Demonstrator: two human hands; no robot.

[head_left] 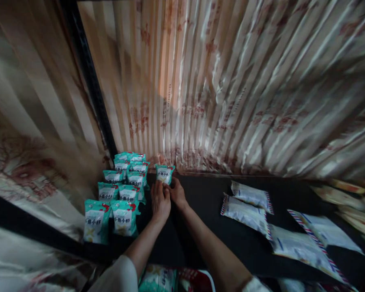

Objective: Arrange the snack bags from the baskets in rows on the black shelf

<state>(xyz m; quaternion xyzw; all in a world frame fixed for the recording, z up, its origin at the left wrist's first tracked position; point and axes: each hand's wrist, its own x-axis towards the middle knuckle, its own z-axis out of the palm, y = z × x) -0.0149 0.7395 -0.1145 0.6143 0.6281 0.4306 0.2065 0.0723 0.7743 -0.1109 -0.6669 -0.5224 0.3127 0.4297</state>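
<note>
A small teal and white snack bag [164, 173] stands upright at the back of the black shelf, near the curtain. My left hand [160, 202] is at its lower front, fingers close together against it. From the right, my right hand [177, 192] curls its fingers around the bag's lower corner, and the fingertips of both hands nearly meet. The bag's bottom is hidden behind my fingers. To the left, matching teal snack bags [123, 219] stand upright in two rows running back toward the curtain.
Several white bags with striped edges [246, 213] lie flat on the black shelf [207, 202] at right. Blurred packets [357, 215] lie at the far right. Below my arms, a white-rimmed container [208, 278] holds more teal bags. A dark post [89, 77] rises at left before the curtain [200, 89].
</note>
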